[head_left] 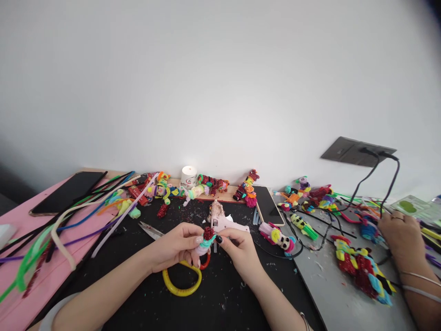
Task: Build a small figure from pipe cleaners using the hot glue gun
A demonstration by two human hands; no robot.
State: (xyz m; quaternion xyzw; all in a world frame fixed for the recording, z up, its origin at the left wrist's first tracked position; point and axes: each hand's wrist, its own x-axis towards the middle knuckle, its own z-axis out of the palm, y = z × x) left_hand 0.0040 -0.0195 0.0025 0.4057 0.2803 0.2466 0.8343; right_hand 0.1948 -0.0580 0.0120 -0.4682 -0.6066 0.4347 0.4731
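Note:
Between my hands is a small pipe-cleaner figure (203, 247), with a glittery red top, a teal band and a pale lilac lower part. My left hand (175, 246) is closed around its side, thumb and fingers pinching it. The fingers of my right hand (237, 252) are closed on the teal pipe cleaner (212, 239) at the figure's right edge. Underneath lie scissors (182, 289) with a yellow and red handle, blades pointing up and left. Just beyond my hands rests a pale pink hot glue gun (227, 223), partly hidden by my right hand.
Loose pipe cleaners (65, 225) and a dark phone (69, 193) lie at the left. A paper cup (189, 177), several finished figures (246, 188) and a white-edged phone (267, 207) line the back. At the right, a co-worker's hand (401, 234) is near more figures (361, 269) and cables.

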